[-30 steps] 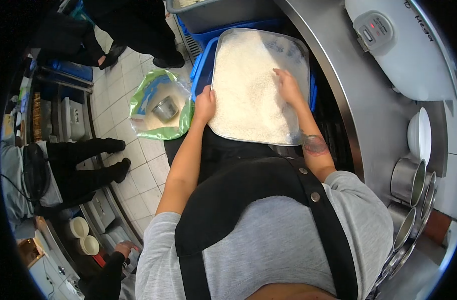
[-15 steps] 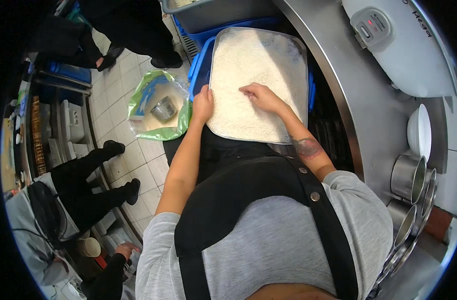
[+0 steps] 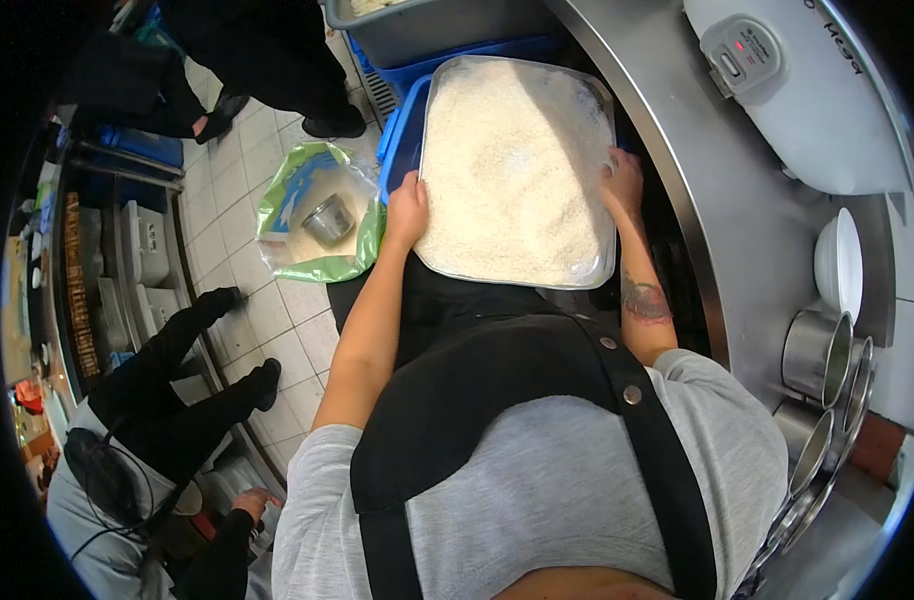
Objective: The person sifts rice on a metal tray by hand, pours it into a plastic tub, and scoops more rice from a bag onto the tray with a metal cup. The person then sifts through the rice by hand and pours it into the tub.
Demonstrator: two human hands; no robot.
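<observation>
A wide rectangular tray [image 3: 589, 270] lies in front of me, full of pale, loose crumbs [image 3: 507, 180] that look like breadcrumbs. My left hand [image 3: 408, 212] is closed on its left rim, fingers wrapped over the side. On the opposite rim, my right hand [image 3: 623, 185] grips the tray, with part of its fingers hidden. The crumbs lie uneven, with a thinner patch right of the middle. Left of the tray, an open green bag [image 3: 322, 268] on the floor contains similar pale crumbs and a metal cup [image 3: 328, 220].
A blue crate [image 3: 405, 140] sits under the tray, and a grey tub [image 3: 457, 40] stands beyond it. Along my right runs a steel counter [image 3: 667, 100] with a white rice cooker [image 3: 817, 110], a white bowl [image 3: 839, 262] and metal pots [image 3: 815, 358]. Other people stand on the left.
My right hand has moved right, from the middle of the crumbs to the tray's right rim. My left hand stays on the left rim. A person at lower left has shifted.
</observation>
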